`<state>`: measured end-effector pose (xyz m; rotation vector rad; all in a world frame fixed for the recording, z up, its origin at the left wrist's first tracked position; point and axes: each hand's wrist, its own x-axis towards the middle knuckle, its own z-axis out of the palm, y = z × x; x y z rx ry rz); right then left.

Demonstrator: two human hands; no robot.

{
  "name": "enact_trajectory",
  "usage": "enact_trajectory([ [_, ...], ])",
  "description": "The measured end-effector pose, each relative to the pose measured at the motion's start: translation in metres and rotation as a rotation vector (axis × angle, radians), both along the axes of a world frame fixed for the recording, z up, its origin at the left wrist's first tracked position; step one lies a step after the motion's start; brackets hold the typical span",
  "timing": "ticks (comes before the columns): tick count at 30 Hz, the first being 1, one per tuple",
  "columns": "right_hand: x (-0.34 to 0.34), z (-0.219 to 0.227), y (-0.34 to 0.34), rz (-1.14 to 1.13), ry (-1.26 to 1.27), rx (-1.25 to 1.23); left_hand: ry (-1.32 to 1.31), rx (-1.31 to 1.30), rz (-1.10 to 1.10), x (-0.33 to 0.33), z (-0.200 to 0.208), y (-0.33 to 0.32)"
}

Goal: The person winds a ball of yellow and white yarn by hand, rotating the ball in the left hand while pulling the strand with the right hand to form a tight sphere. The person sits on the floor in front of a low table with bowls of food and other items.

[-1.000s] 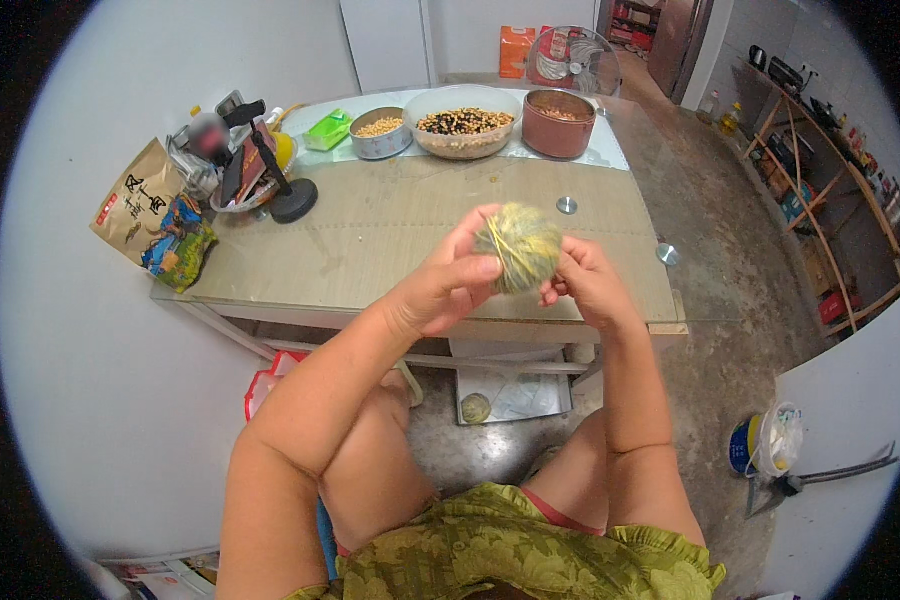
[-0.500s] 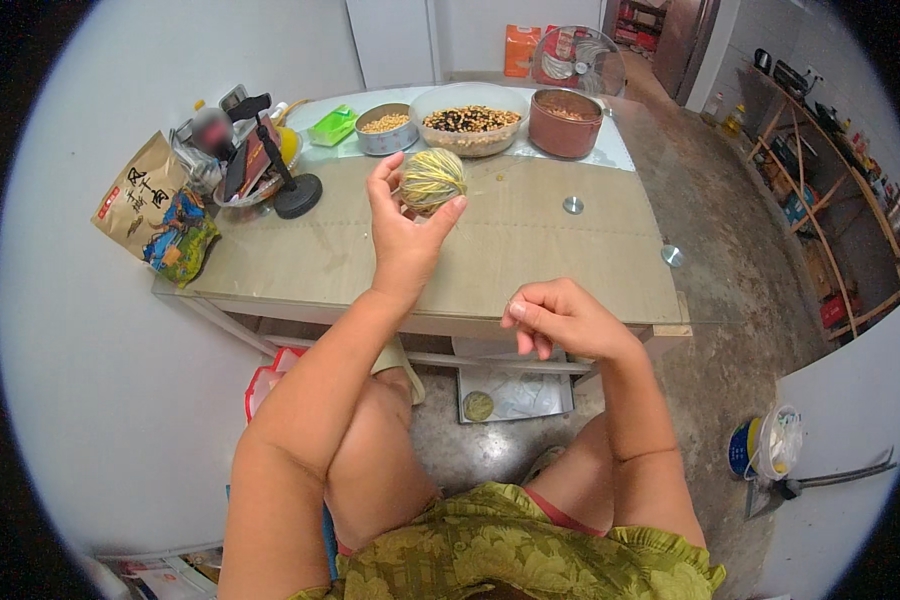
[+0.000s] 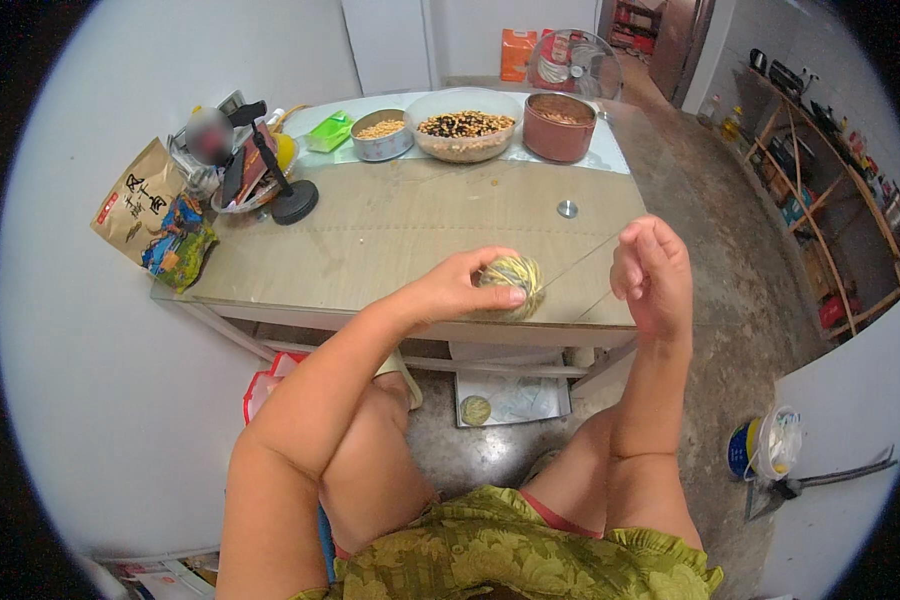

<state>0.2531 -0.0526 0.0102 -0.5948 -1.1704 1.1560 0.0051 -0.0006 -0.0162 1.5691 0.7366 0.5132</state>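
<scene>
A ball of yellow and grey yarn point(image 3: 523, 272) is in my left hand point(image 3: 448, 290), near the front edge of the table. Its fingers are wrapped round the ball's left side, with the thumb across the front. From the ball a thin strand of yarn point(image 3: 577, 265) runs taut up to my right hand point(image 3: 656, 268). That hand is raised off to the right, its fingers pinched together on the strand. Another length of yarn hangs below the right hand's fingers. Down under the table, a second yarn ball point(image 3: 476, 410) lies in a shallow box point(image 3: 526, 416).
Along the table's far side stand a green tray point(image 3: 330, 130), a tin of pale pieces point(image 3: 382, 146), a clear bowl point(image 3: 468, 152) of dark and yellow kernels and a reddish pot point(image 3: 560, 140). A black stand point(image 3: 294, 203) and a tan bag point(image 3: 150, 210) are left. One metal disc point(image 3: 567, 209) lies on the tabletop.
My left hand has brought the yarn ball down and to the right, toward the table's front edge. My right hand has risen to the right, and a strand now stretches between them.
</scene>
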Motion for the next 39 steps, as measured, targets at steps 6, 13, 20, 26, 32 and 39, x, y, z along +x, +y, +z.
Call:
enact_trajectory([
  [6,0.005,-0.016,0.023,-0.060,-0.026,-0.148,-0.103,-0.179,-0.439,0.001,0.012,-0.013],
  [13,-0.005,-0.039,0.040,-0.042,-0.245,-0.212,-0.439,-0.275,-0.329,0.000,0.020,-0.022],
  [20,-0.025,-0.050,0.043,0.042,-0.459,-0.303,-0.768,-0.057,0.282,0.000,0.018,-0.005],
  [26,-0.041,-0.051,0.038,0.119,-0.591,-0.306,-0.742,0.069,0.605,-0.008,0.003,0.012],
  [32,-0.046,-0.053,0.028,0.258,-0.711,-0.279,-0.540,0.282,0.753,-0.006,0.001,0.017],
  [39,-0.051,-0.012,-0.007,0.473,-0.734,-0.152,0.014,0.775,0.768,-0.022,-0.018,0.032],
])
